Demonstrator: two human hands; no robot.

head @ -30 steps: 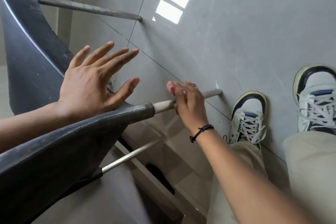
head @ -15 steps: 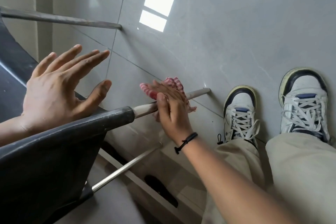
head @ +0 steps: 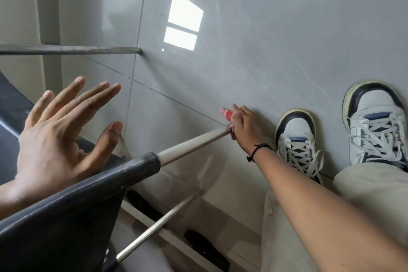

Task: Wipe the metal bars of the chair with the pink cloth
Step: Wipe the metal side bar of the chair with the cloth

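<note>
Outstretched, the right hand (head: 244,126) clasps the pink cloth (head: 227,114) around the chair leg's (head: 194,144) tip; left hand (head: 59,134) splayed wide.

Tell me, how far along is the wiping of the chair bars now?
In hand: the right hand holds the cloth at the floor end of one bar. Left: the far bar and lower bar. Finished bars cannot be told.
</note>
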